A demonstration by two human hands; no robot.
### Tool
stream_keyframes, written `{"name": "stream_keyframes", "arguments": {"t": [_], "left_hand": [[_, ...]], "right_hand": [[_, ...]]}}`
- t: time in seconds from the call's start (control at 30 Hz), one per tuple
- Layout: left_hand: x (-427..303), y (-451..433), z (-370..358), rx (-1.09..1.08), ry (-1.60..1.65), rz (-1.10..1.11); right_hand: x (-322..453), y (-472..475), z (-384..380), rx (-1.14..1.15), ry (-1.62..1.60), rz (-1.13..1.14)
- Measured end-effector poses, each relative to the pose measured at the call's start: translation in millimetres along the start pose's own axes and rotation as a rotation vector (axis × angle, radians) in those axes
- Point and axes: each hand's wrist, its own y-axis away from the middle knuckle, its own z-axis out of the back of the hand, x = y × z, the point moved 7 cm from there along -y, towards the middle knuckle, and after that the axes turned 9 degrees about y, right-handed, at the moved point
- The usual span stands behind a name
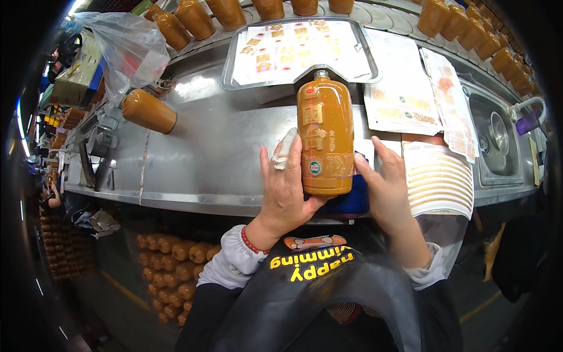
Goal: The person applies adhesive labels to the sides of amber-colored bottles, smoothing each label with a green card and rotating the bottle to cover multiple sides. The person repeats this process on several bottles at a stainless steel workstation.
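Observation:
An amber-brown glazed bottle [326,132] with raised gold characters lies before me, its neck [321,74] pointing away into a dark angled holder [301,80]. My left hand [281,185] holds its lower left side, thumb by the base. One left finger wears a white wrapping [286,147]. Across the bottle's lower part runs a band of clear film with a gold pattern and a round green emblem [314,167]. Beside the lower right edge is my right hand [387,176], slightly blurred, fingers apart and thumb tip at the film's end. Red projected lines cross the glass.
Printed decal sheets lie in a metal tray [226,79] and in a stack [398,88] at right. Nearer me is a sheet of gold strips [440,185]. A brown bottle [149,111] stands at left. More bottles [195,20] line a conveyor behind. A sink [501,171] is far right.

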Motion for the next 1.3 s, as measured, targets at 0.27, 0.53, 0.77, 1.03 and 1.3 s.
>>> {"name": "stream_keyframes", "arguments": {"t": [0.27, 0.53, 0.77, 1.03, 1.3], "left_hand": [[5, 2, -5, -0.001, 0.020, -0.021], [13, 5, -8, 0.036, 0.000, 0.004], [19, 9, -10, 0.096, -0.054, 0.015], [9, 8, 2, -0.043, -0.065, -0.061], [-57, -16, -4, 0.131, -0.452, -0.579]], "right_hand": [[25, -33, 24, -0.012, -0.576, -0.322], [-27, -6, -12, -0.113, -0.758, -0.605], [-43, 10, -38, -0.106, -0.834, -0.739], [-45, 15, -41, -0.063, -0.782, -0.737], [-46, 17, -38, -0.065, -1.035, -0.770]]}}
